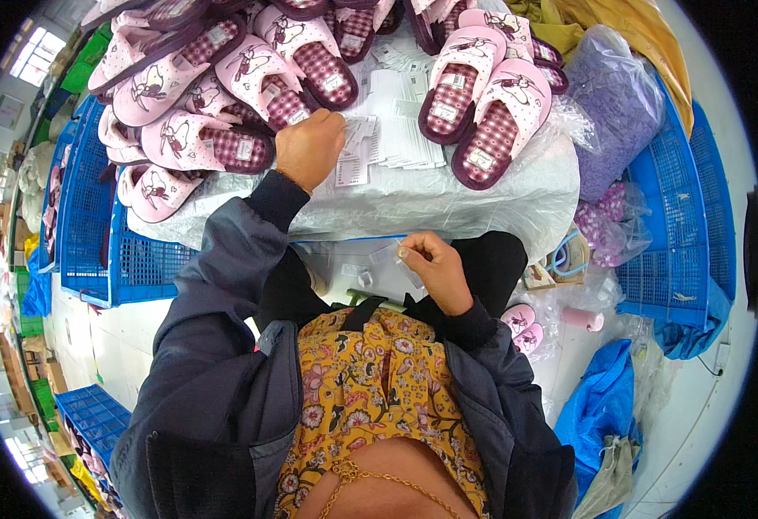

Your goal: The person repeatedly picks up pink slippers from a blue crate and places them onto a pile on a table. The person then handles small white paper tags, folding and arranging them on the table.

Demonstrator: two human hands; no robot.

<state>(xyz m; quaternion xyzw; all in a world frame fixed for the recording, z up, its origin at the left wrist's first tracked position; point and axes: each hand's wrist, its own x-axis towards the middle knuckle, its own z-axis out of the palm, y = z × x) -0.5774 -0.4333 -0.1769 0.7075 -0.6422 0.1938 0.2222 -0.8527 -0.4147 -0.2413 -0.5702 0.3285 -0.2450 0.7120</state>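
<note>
My left hand (310,149) is at the front of the covered table, its fingers closed over the heel end of a pink slipper (262,80) with a dark checked insole. Part of that heel is hidden under the hand. Just right of it lie printed white paper tags (357,149). In front of my body, below the table edge, my right hand (440,270) is pinched at thumb and forefinger. A thin clear plastic piece (410,266) shows at those fingertips. To the right of the tags rests a pair of matching slippers (490,108), toes pointing away.
More slippers (167,138) are heaped at the table's left. A stack of white cards (403,121) lies mid-table on the pale plastic cover (535,186). Blue crates (145,264) flank both sides. A purple bundle in clear plastic (613,112) sits right; a blue sheet (600,389) lies below.
</note>
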